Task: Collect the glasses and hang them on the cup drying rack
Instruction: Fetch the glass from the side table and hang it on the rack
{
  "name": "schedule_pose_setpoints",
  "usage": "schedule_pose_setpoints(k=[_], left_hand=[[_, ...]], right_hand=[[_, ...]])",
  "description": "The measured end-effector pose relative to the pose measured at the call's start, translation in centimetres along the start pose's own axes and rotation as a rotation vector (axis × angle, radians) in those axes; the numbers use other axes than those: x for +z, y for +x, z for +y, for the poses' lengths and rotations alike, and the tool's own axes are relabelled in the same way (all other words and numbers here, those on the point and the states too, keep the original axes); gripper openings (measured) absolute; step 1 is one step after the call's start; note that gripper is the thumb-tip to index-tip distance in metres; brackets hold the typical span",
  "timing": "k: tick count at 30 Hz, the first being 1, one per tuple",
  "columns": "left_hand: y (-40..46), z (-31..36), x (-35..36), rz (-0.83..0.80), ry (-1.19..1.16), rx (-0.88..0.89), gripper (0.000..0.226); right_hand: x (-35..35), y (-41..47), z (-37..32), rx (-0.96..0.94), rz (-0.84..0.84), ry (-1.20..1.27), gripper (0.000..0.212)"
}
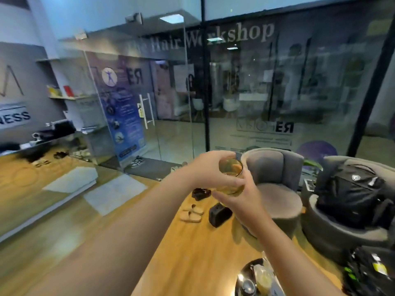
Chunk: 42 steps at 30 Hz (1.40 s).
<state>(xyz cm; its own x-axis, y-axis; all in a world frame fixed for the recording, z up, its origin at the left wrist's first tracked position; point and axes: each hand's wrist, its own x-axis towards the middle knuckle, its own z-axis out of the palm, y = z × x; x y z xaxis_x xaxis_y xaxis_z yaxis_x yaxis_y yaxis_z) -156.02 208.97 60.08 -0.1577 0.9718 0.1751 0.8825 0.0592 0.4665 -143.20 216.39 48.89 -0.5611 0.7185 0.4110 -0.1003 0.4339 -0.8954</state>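
Note:
A clear drinking glass (231, 169) is held out at arm's length in front of me, its mouth turned toward the camera. My left hand (210, 167) wraps its upper left side from above. My right hand (245, 199) cups it from below and the right. Both hands touch the glass. At the bottom edge a round tray (243, 272) carries more glassware (264, 278), blurred and partly cut off. No cup drying rack is in view.
Two grey armchairs stand to the right: one (277, 180) behind the glass, one holding a black backpack (352, 193). On the wooden floor lie beige slippers (192, 212), a small black box (220, 213) and white mats (111, 193). Glass walls and a glass door (149, 112) close the room.

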Motion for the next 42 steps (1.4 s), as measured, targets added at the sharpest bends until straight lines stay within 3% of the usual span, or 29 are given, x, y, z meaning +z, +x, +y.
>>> schedule_pose_setpoints(k=[5,11,21,33,39,42], left_hand=[[-9.6,-4.9,-9.8,0.214,-0.197,-0.191,0.071],[-24.9,-11.8,-19.7,0.556,-0.086,-0.443,0.054],[-57.6,-20.2,-30.0,0.894,0.023,-0.807,0.065],[-88.4,-23.3,-33.7,1.276,0.189,-1.138,0.048],[-99.4,-23.3,-34.5,1.372,0.318,-1.298,0.034],[-104.9,-22.5,-35.1,1.403,0.440,-1.451,0.039]], right_hand=[[9.5,2.0,-6.3,-0.064,-0.112,0.046,0.082],[23.4,1.7,-14.9,-0.129,-0.296,0.200,0.071],[49.5,-10.7,-28.1,-0.178,-0.698,0.398,0.075],[76.0,-30.3,-39.6,-0.198,-1.122,0.531,0.072],[87.2,-38.9,-44.9,-0.235,-1.362,0.621,0.082],[92.3,-43.2,-47.8,-0.281,-1.486,0.691,0.081]])
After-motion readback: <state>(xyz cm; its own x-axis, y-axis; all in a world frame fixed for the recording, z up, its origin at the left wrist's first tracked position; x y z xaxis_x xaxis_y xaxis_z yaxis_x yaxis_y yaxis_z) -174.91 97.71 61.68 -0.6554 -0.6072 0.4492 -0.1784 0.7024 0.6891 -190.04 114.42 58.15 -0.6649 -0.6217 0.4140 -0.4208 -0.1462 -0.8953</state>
